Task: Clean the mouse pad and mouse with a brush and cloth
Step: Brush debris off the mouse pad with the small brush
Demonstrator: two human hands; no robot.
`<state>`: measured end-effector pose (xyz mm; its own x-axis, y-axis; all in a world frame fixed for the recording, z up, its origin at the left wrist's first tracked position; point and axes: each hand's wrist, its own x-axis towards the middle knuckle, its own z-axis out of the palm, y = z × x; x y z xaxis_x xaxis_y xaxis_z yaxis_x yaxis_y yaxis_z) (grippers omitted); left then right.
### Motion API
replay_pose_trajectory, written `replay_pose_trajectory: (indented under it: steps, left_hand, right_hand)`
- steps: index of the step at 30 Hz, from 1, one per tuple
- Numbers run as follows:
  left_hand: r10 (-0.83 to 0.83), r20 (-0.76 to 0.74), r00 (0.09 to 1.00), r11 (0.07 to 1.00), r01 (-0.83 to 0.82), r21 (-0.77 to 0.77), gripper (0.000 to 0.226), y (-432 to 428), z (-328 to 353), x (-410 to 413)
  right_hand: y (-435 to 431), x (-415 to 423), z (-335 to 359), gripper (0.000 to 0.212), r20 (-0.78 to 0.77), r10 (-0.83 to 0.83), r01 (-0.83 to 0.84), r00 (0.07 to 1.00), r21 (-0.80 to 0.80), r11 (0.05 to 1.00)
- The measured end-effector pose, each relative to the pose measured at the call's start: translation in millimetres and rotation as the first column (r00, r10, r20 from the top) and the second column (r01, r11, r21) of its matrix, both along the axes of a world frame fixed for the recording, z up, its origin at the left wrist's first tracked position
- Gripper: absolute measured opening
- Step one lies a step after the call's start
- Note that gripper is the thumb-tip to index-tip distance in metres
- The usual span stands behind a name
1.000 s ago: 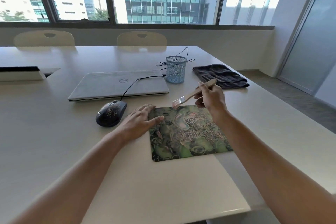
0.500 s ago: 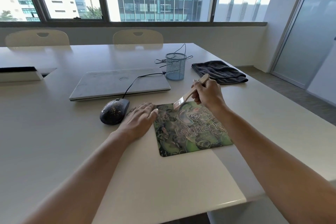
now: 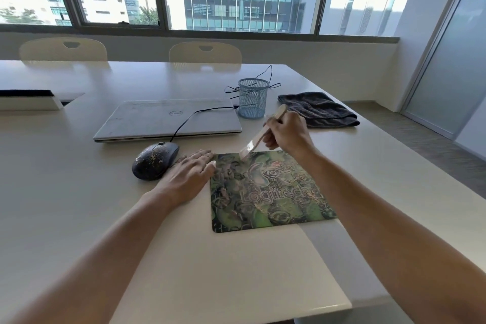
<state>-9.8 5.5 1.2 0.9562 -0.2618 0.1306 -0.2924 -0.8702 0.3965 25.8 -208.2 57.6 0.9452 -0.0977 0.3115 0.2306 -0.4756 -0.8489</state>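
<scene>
A green patterned mouse pad [image 3: 271,192] lies on the white table [image 3: 79,205], speckled with crumbs. My right hand [image 3: 286,131] grips a small wooden-handled brush [image 3: 259,137], whose bristles touch the pad's far edge. My left hand [image 3: 189,176] lies flat with straight fingers, fingertips on the pad's left far corner. A dark wired mouse [image 3: 155,160], dotted with crumbs, sits just left of my left hand. A dark grey cloth [image 3: 320,109] lies folded at the far right of the table.
A closed silver laptop [image 3: 168,119] lies behind the mouse, the mouse cable running over it. A blue mesh pen cup [image 3: 253,98] stands between laptop and cloth. Two chairs stand at the table's far side. The table's right edge runs close to the pad.
The brush has come down from above the pad so its bristles meet the pad's far edge. My left hand slid slightly left, toward the pad's corner. The view shifted a little.
</scene>
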Motion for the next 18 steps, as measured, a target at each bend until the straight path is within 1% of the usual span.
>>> replay_pose_trajectory:
  steps: [2, 5, 8, 9, 11, 13, 15, 16, 18]
  left_hand:
    - [0.0, 0.003, 1.0, 1.0, 0.0, -0.005, 0.047, 1, 0, 2]
    - [0.005, 0.009, 1.0, 1.0, -0.004, -0.019, 0.046, 1, 0, 3]
    - [0.009, 0.015, 1.0, 1.0, -0.009, -0.006, 0.045, 0, 0, 2]
    - [0.01, 0.014, 1.0, 1.0, -0.01, -0.003, 0.045, 0, 1, 1]
    - [0.014, 0.013, 1.0, 1.0, -0.014, 0.0, 0.045, -1, 2, 1]
    - [0.019, 0.017, 1.0, 1.0, -0.019, 0.002, 0.045, -2, 3, 0]
    - [0.017, 0.019, 1.0, 1.0, -0.017, 0.005, 0.045, -3, 3, -1]
    - [0.017, 0.019, 1.0, 1.0, -0.017, 0.007, 0.045, -3, 3, -1]
    - [0.017, 0.022, 1.0, 1.0, -0.017, 0.011, 0.045, -3, 3, -1]
  right_hand:
    - [-8, 1, -4, 0.032, -0.023, -0.017, 0.017, 1.0, -0.026, 1.0]
    - [-35, 3, -2, 0.031, -0.022, -0.088, 0.086, 0.996, -0.089, 0.992]
    - [-52, 4, 6, 0.031, 0.059, -0.152, 0.161, 0.987, -0.219, 0.962]
    - [-52, 5, 9, 0.031, 0.093, -0.16, 0.178, 0.983, -0.236, 0.955]
    - [-40, 5, 11, 0.031, 0.13, -0.124, 0.15, 0.984, -0.21, 0.966]
    - [-21, 4, 10, 0.031, 0.095, -0.047, 0.057, 0.994, -0.099, 0.993]
    - [-5, 2, 3, 0.03, 0.045, 0.033, -0.033, 0.998, 0.008, 0.999]
    - [-2, 2, -1, 0.03, 0.024, 0.051, -0.052, 0.998, 0.024, 0.998]
    - [-4, 2, -7, 0.031, 0.0, 0.036, -0.036, 0.999, 0.002, 0.999]
